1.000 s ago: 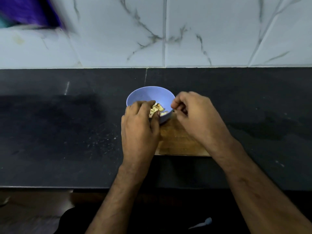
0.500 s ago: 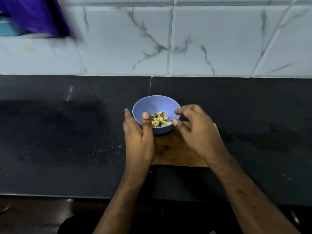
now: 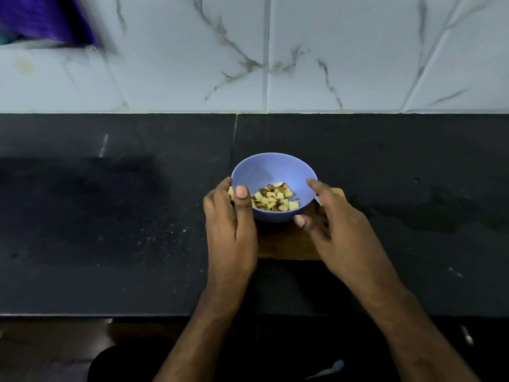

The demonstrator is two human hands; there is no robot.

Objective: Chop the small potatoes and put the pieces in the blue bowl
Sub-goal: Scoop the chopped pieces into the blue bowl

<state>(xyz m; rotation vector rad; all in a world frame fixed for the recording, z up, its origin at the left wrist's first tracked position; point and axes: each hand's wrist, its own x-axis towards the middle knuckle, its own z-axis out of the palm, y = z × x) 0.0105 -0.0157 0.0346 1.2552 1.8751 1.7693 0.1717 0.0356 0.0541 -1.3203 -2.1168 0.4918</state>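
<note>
The blue bowl (image 3: 271, 168) stands at the far end of a wooden chopping board (image 3: 286, 244), on the dark counter. Several small chopped potato pieces (image 3: 275, 201), pale yellow with brown skin, lie in its bottom. My left hand (image 3: 231, 232) grips the bowl's left side, with the thumb over the rim and the fingers outside. A pale potato piece shows by those fingers. My right hand (image 3: 333, 224) is beside the bowl's right side with its fingers spread, the index finger at the rim and the thumb by the bowl's base.
The black stone counter (image 3: 110, 216) runs left and right of the board, with a wet patch (image 3: 429, 213) at the right. White marble-look wall tiles (image 3: 330, 64) stand behind. Something purple (image 3: 41, 20) hangs at the top left. The counter's front edge is near my forearms.
My left hand has come off the top of the bowl and taken its left side. My right hand has gone from curled to spread beside the bowl.
</note>
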